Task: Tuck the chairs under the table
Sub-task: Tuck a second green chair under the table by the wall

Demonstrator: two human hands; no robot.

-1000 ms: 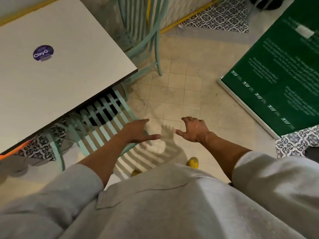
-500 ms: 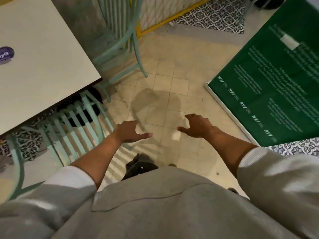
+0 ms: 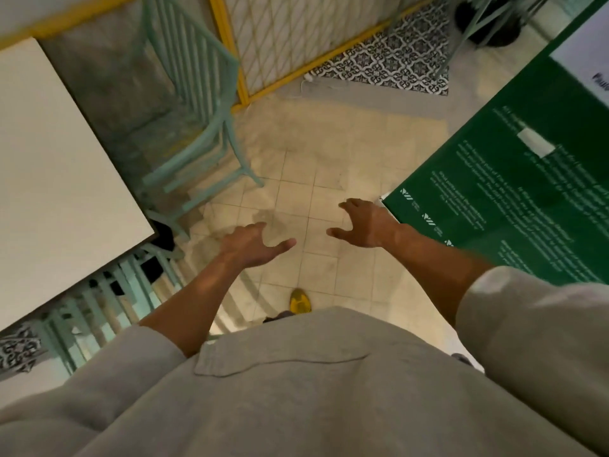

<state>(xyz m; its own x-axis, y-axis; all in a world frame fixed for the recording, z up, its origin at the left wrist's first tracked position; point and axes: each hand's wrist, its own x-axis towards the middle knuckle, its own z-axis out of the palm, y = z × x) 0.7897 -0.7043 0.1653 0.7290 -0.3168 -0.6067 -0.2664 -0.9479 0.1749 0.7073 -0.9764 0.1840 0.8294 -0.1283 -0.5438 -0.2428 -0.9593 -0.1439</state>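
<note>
A white table (image 3: 56, 192) fills the left side. One mint-green slatted chair (image 3: 108, 301) sits at its near edge, its seat partly under the tabletop. A second mint-green chair (image 3: 194, 103) stands farther off beyond the table's right corner, out from the table. My left hand (image 3: 250, 242) hovers over the floor tiles, fingers apart, holding nothing, right of the near chair. My right hand (image 3: 365, 219) is also open and empty, level with it further right.
A large green board (image 3: 514, 192) with white print leans at the right. A yellow-framed lattice panel (image 3: 296, 37) stands behind the far chair. Patterned tiles (image 3: 389, 57) lie beyond. My yellow shoe (image 3: 300, 300) shows on the beige floor between my arms.
My view has swung right and away from the table. Both hands have come off the near chair and moved forward over open floor, staying open.
</note>
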